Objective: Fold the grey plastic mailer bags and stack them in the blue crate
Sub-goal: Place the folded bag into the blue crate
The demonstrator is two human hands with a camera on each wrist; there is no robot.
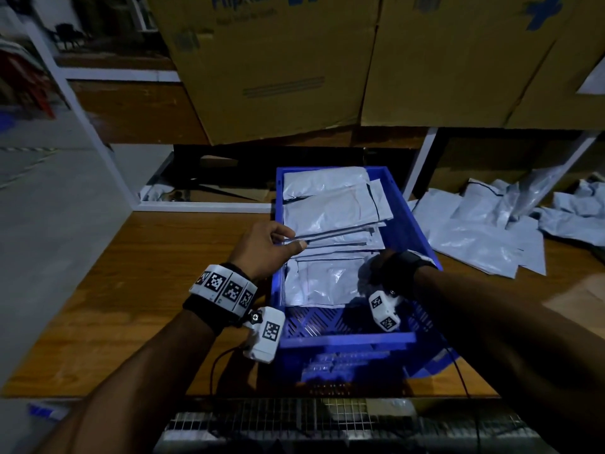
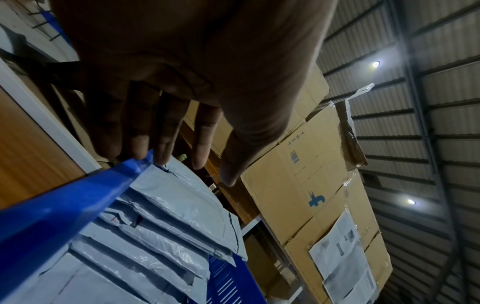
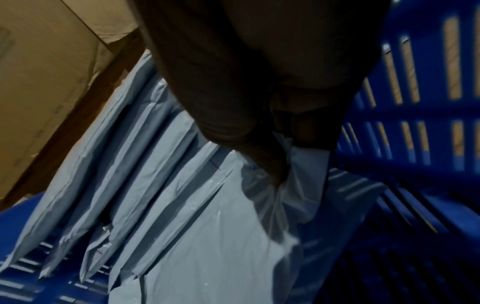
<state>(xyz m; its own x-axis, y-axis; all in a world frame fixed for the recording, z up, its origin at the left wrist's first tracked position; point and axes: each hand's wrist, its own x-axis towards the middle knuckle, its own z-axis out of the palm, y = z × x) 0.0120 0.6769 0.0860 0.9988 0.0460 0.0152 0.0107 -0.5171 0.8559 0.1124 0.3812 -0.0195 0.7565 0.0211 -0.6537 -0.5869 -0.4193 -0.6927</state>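
Left hand [image 1: 265,247] fingers [image 2: 166,142] are hanging loosely extended over folded grey mailers [image 1: 330,211] in the blue crate [image 1: 347,339]; right hand [image 1: 389,267] fingers are pinching the nearest mailer [image 3: 221,226]. Wooden surface [image 1: 137,290] is lying beneath, cardboard boxes [image 1: 327,60] standing beyond.

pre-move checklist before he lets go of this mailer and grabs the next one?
1. Crate on table, upright: ok.
2. Right hand inside crate, fingers pinching front mailer: ok.
3. Left hand at far stack, steadying its near edge: ok; whether it pinches or only touches: cannot tell.
4. Front mailer lying flat: not ok, right edge bunched at the fingers.
5. Stacks tidy: not ok, edges fanned out.
6. Loose mailers within reach on the right: ok.
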